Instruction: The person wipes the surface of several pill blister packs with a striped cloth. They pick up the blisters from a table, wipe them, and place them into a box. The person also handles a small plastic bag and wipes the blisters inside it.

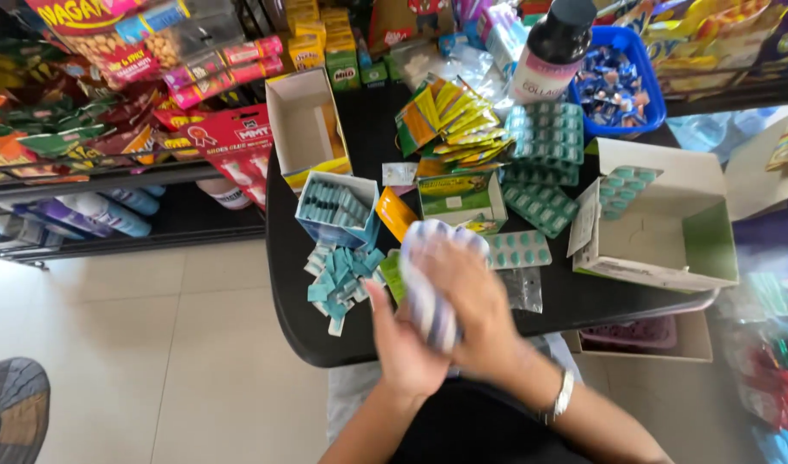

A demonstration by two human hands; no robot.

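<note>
striped pouch (428, 283), blurred, pale blue-white

A stack of striped white-and-blue packets (428, 283) sits clasped between the two hands above the near edge of the black bench (291, 292). Left of it stands an open blue carton of sachets (335, 209), with loose blue sachets (342, 279) spilled just in front. Behind that, an open yellow-sided carton (306, 127) stands almost empty. A small green box (459, 199) sits mid-bench, with yellow-and-green sachets (450, 120) fanned behind it. Teal blister strips (544, 142) lie stacked to the right, one more (517, 249) lying flat nearer the hands. A large white-and-green open carton (660, 223) fills the right end. A dark bottle with a white-and-pink label (550, 51) stands at the back, beside a blue basket of wrapped pieces (621, 73).
</note>
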